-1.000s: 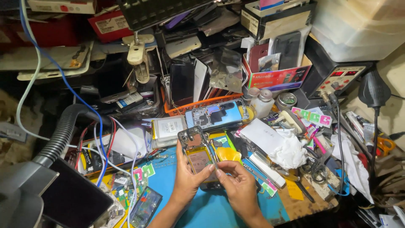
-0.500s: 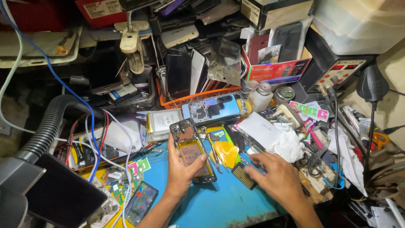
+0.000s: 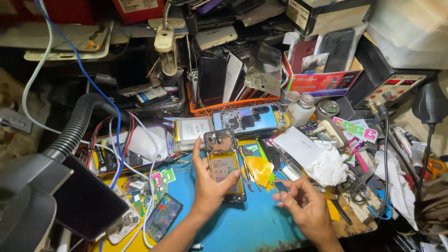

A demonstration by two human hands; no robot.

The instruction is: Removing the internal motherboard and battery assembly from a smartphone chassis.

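Left hand [image 3: 208, 186] fingers wrap the opened black smartphone with exposed yellow battery [image 3: 224, 167]; right hand [image 3: 305, 208] fingers pinch a small dark part [image 3: 280, 186]; it could drop into the clutter.

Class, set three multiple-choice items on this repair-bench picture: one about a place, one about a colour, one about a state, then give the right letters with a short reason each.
1. Where does the opened phone lie?
A. in the orange basket
B. in the left hand above the mat
C. on the grey hose

2. What colour is the work mat?
A. blue
B. red
C. white

3. What is the state of the phone in hand?
A. back cover on
B. wrapped in paper
C. back off, battery and board showing

Answers: 1 B, the left hand's fingers wrap its edges; 2 A, the bare mat beside the right hand is blue; 3 C, battery and circuit board are exposed.
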